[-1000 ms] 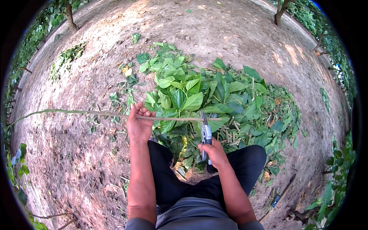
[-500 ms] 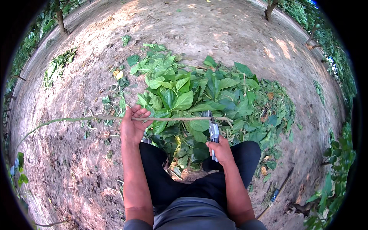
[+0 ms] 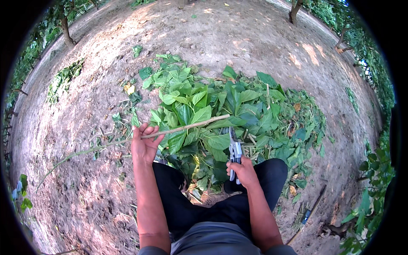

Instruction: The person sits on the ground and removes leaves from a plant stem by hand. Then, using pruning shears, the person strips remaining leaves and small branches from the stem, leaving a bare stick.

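Observation:
My left hand (image 3: pixel 145 143) grips a long thin branch (image 3: pixel 187 127) between thumb and fingers. The branch's bare, pale thick end angles up to the right over the leaves, while its thin green end droops down to the left. In my right hand (image 3: pixel 244 171) is a pair of pruning shears (image 3: pixel 235 151), fingers wrapped round the handles. The blades point away from me, just below the branch's cut end and apart from it. Beneath both lies a heap of large green leaves (image 3: pixel 199 106). Short cut stem pieces (image 3: pixel 251 145) rest among the leaves right of the shears.
My bent knees (image 3: pixel 272 176) frame the near side of the leaf heap. A stick with a dark handle (image 3: pixel 307 216) lies on the dirt at the right. Wilted leaves (image 3: pixel 64 80) lie at the far left. Tree trunks (image 3: pixel 294 15) and leafy branches (image 3: pixel 372 195) stand around the rim.
The branch has come away from the shears, lost its right tip, and tilted so its thick end is higher. The shears have drawn slightly toward me.

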Demonstrator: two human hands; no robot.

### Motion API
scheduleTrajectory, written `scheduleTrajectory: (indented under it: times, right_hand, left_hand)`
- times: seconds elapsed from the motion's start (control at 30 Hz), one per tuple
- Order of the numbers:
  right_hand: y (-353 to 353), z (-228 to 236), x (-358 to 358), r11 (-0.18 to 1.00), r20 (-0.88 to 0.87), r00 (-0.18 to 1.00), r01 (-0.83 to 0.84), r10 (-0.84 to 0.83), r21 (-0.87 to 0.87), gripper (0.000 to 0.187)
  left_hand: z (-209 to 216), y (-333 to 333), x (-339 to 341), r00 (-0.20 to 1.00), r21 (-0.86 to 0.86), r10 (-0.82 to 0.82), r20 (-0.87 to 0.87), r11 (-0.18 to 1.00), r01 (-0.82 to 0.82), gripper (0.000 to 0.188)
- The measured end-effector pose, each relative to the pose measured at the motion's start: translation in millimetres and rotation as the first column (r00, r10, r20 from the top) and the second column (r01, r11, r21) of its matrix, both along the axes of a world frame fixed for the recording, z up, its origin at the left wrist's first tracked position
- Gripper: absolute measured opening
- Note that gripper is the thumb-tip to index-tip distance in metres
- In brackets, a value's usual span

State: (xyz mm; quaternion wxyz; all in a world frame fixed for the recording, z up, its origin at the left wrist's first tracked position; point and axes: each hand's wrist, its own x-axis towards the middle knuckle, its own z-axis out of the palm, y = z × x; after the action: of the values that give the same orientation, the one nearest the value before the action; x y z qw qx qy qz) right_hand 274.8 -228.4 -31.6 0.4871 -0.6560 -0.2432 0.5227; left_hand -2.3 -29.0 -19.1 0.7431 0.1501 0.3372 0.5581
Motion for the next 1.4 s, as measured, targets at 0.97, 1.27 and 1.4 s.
scheduleTrajectory:
  times: [0.97,1.27,1.4]
  right_hand:
    - [17,16,-24,0.949,0.120,0.944,-0.313,0.306,0.043,0.042]
    - [20,18,-28,0.960,0.061,0.962,-0.270,0.265,0.078,0.041]
    - [21,16,-30,0.963,0.061,0.966,-0.255,0.250,0.088,0.038]
  left_hand:
    - [3,-2,-1,0.997,0.063,-0.074,0.014,0.995,0.073,0.044]
    - [6,-4,5,0.996,0.065,-0.091,-0.015,0.994,0.092,0.045]
    - [7,-4,6,0.995,0.071,-0.096,-0.033,0.993,0.098,0.046]
